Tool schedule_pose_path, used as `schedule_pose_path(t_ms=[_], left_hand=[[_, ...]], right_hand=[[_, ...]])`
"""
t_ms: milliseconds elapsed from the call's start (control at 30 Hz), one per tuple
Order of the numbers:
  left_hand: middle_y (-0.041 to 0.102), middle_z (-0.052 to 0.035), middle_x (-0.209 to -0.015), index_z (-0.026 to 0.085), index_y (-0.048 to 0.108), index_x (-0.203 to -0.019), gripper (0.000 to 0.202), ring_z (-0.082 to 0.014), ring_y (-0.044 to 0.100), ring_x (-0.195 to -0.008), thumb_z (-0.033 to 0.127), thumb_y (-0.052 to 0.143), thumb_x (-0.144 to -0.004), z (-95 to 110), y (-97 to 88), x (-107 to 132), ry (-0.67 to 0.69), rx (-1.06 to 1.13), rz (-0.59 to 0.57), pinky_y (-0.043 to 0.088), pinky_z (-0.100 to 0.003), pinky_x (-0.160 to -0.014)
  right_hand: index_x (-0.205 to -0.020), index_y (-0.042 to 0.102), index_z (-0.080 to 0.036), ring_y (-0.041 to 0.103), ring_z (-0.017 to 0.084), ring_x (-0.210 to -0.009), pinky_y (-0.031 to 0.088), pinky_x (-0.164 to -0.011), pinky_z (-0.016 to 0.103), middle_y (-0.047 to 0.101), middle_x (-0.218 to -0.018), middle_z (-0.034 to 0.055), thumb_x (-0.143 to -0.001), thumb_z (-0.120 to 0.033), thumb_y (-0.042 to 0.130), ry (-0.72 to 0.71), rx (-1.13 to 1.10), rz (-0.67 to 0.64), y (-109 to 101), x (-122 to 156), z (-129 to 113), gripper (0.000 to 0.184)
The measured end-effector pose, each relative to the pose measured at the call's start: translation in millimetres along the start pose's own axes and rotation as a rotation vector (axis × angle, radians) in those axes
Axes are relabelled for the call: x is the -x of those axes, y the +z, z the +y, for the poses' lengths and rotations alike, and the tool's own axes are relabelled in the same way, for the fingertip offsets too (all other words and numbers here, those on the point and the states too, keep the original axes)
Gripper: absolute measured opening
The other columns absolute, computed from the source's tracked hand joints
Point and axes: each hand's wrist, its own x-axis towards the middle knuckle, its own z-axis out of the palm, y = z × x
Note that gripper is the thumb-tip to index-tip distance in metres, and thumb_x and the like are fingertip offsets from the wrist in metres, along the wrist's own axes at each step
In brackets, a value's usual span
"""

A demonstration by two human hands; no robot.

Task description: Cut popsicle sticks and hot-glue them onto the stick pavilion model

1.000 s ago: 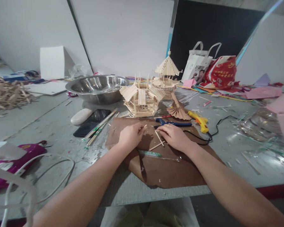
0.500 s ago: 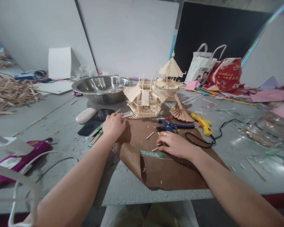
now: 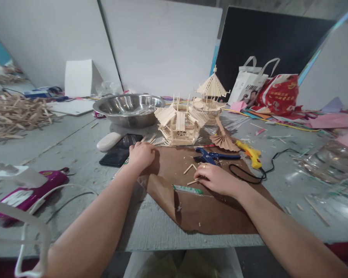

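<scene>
My right hand [image 3: 212, 178] rests low over the brown paper sheet [image 3: 220, 216], thumb and fingers closed at the end of a short wooden stick [image 3: 192, 182]. Two more short sticks [image 3: 188, 169] meet at an angle just beyond its fingertips. My left hand [image 3: 142, 155] is at the sheet's far left corner, beside a dark phone [image 3: 116, 155] and some thin wooden sticks [image 3: 151, 139]. Its fingers curl downward and their tips are hidden. A green-and-white wrapper strip [image 3: 188, 189] lies between the hands. Blue-handled cutters [image 3: 216, 155] sit just past my right hand.
Beyond the sheet stand a wooden stick pavilion [image 3: 180, 122] and a taller one [image 3: 211, 87]. A yellow glue gun [image 3: 251, 154] with a black cord lies at right. At left are a steel basin [image 3: 130, 121], a white oval case [image 3: 108, 141] and a purple power strip [image 3: 26, 193].
My left hand has shifted slightly and now covers most of the green-wrapped sticks beside it. By my right hand, a second stick now shows, angled against the loose one.
</scene>
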Motion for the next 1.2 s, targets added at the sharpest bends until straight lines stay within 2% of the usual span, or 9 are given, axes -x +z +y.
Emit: schedule_pose_path(t_ms=[167,367,533,667,800,933,1033,1100,1200], left_hand=[[0.056,-0.0141,-0.106,0.019,0.058,-0.102,0.038,-0.0307,0.047,-0.097,0.029,0.035,-0.073,-10,-5.2,1,-0.223,-0.054,0.023,0.038,-0.041,-0.073],[0.060,-0.0164,-0.100,0.018,0.060,-0.097,0.036,-0.0321,0.050,-0.097,0.030,0.039,-0.071,-16,-9.5,-2,-0.300,-0.038,-0.104,0.040,-0.039,-0.071],[0.061,-0.0184,-0.099,0.015,0.061,-0.093,0.033,-0.0331,0.053,-0.094,0.024,0.041,-0.069,-18,-10.8,-3,-0.316,0.014,-0.143,0.042,-0.039,-0.068],[0.060,-0.0173,-0.099,0.014,0.060,-0.093,0.031,-0.0322,0.054,-0.093,0.022,0.038,-0.071,-16,-13.4,-2,-0.340,0.065,-0.060,0.043,-0.038,-0.068],[0.057,-0.0148,-0.101,0.019,0.055,-0.102,0.033,-0.0298,0.055,-0.089,0.024,0.036,-0.076,-11,-21.8,1,-0.351,0.165,0.145,0.042,-0.039,-0.067],[0.055,-0.0108,-0.098,0.021,0.051,-0.108,0.033,-0.0237,0.055,-0.084,0.024,0.034,-0.080,-2,-33.3,7,-0.244,0.275,0.445,0.041,-0.034,-0.069],[0.055,-0.0077,-0.094,0.020,0.052,-0.106,0.031,-0.0187,0.054,-0.082,0.026,0.034,-0.082,8,-37.7,13,-0.074,0.340,0.613,0.041,-0.029,-0.070],[0.056,-0.0060,-0.090,0.019,0.053,-0.104,0.030,-0.0168,0.054,-0.081,0.028,0.035,-0.082,16,-36.5,18,0.052,0.363,0.629,0.040,-0.027,-0.070],[0.058,-0.0045,-0.085,0.018,0.054,-0.099,0.028,-0.0161,0.055,-0.078,0.031,0.037,-0.081,31,-30.2,28,0.201,0.347,0.536,0.041,-0.025,-0.067]], right_hand=[[-0.081,0.059,-0.016,0.051,0.014,-0.082,0.041,-0.076,0.028,0.059,-0.082,0.0051,-0.076,-0.008,0.045,-0.013,-0.009,0.008,0,0,0,0.017],[-0.083,0.059,-0.015,0.051,0.013,-0.083,0.041,-0.079,0.028,0.058,-0.085,0.0056,-0.072,0.001,0.041,-0.010,-0.045,0.031,2,-1,0,0.027],[-0.088,0.058,-0.015,0.050,0.013,-0.089,0.040,-0.082,0.028,0.054,-0.096,0.0077,-0.070,0.003,0.039,0.011,-0.084,0.062,4,0,4,0.031],[-0.092,0.055,-0.015,0.049,0.014,-0.095,0.038,-0.085,0.029,0.051,-0.101,0.0091,-0.066,0.005,0.038,0.021,-0.110,0.073,6,1,8,0.038],[-0.096,0.053,-0.013,0.049,0.016,-0.095,0.038,-0.085,0.030,0.052,-0.102,0.0105,-0.062,0.005,0.037,0.011,-0.141,0.098,7,1,8,0.042],[-0.094,0.054,-0.014,0.050,0.016,-0.097,0.036,-0.087,0.031,0.054,-0.100,0.0093,-0.060,0.003,0.038,0.020,-0.222,0.268,6,-1,8,0.042],[-0.088,0.056,-0.017,0.054,0.015,-0.084,0.040,-0.079,0.030,0.058,-0.090,0.0059,-0.064,-0.001,0.039,0.097,-0.274,0.421,3,-2,9,0.033],[-0.086,0.057,-0.017,0.054,0.014,-0.076,0.042,-0.073,0.029,0.059,-0.083,0.0048,-0.067,-0.005,0.042,0.146,-0.254,0.450,1,-1,10,0.027],[-0.085,0.058,-0.017,0.052,0.015,-0.077,0.040,-0.073,0.031,0.059,-0.083,0.0051,-0.067,-0.008,0.047,0.155,-0.204,0.416,0,-1,10,0.023]])
